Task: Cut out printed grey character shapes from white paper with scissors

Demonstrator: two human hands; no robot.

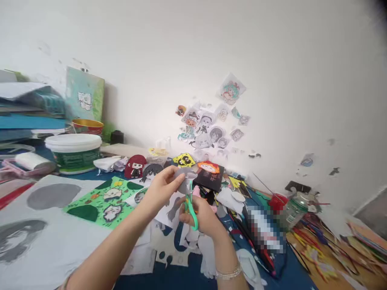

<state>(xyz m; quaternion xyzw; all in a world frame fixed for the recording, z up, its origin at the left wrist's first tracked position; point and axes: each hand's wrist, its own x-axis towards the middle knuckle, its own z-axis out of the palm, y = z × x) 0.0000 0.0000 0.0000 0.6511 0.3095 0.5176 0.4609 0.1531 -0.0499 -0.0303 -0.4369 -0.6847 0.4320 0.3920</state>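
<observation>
From my head camera, I see the left hand [165,183] pinching a gray paper piece [182,181], round-edged with a paler patch on its right, above the cluttered tabletop. My right hand [203,217] grips mint-green scissors [193,217] (blades at the paper's lower edge).

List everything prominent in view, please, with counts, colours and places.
Wall drawings: many, mixed, centre back
Canvas: one, blue-green, back left
Stack: one, bluish, far left
Bowl: one, red-gold, left
Tub: one, green and white, left
Sheet: one, green, centre left
Paper: one, white, near left
Box: one, black, centre
Jar: one, clear, right
Clutter: many, mixed, far right
Scraps: many, mostly white, near centre
Scissors: one, green, centre
Cutout: one, grey, centre
Left hand: one, bare, holding cutout
Right hand: one, bare, holding scissors
</observation>
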